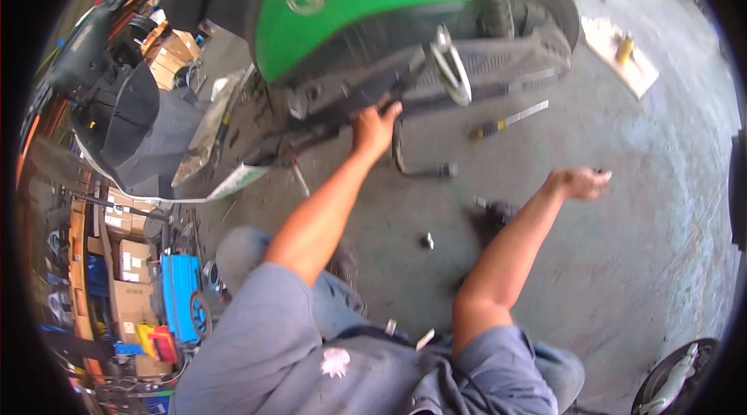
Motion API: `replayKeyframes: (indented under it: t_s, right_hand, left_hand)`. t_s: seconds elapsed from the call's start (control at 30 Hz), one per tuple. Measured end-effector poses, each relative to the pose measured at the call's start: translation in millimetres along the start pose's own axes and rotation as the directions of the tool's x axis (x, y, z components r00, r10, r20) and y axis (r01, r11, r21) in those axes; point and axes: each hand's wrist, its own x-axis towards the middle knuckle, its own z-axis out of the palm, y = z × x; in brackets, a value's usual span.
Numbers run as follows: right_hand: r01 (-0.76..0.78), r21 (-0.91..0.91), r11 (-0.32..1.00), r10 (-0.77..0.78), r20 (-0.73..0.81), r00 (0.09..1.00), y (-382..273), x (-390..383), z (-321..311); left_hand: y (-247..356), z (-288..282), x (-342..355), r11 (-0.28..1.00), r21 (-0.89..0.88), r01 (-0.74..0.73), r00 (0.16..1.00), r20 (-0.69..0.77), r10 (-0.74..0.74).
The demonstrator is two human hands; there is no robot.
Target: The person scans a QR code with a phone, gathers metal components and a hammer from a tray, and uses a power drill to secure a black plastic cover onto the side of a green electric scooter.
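A scooter with a green body panel and dark lower trim stands in front of me. My left hand reaches to its lower edge and is closed on the dark lower side trim. A silver folding footpeg sticks out just right of that hand, and the side stand points down below it. My right hand hovers over the floor at the right, its fingers curled in. What it holds, if anything, is hidden. Near the right forearm lies a dark power tool.
A yellow-and-black screwdriver and a small metal socket lie on the grey floor. A yellow bottle rests on a pale board. Cardboard boxes and a blue wheeled case stand left; a wheel shows lower right.
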Motion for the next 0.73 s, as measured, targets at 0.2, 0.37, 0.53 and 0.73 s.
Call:
replayKeyframes:
  t_s: [0.2,0.37,0.53,0.73]
  right_hand:
    - [-0.11,0.074,0.991,0.104,0.077,0.992,3,-33,2]
    - [-0.1,0.067,0.993,0.09,0.136,0.987,4,-45,-3]
    - [-0.037,-0.039,0.999,0.042,0.144,0.989,4,-43,-6]
    - [-0.11,-0.21,0.972,0.216,0.593,0.775,49,0,-13]
  left_hand:
    - [-9,3,-4,0.991,-0.124,0.056,0.998,-0.013,-0.058]
    - [0,3,-7,0.983,-0.185,0.01,0.998,-0.067,-0.023]
    - [8,-2,-9,0.986,-0.14,0.095,0.995,-0.009,-0.097]
    - [-10,-20,-41,0.999,0.007,-0.046,0.926,0.375,0.04]
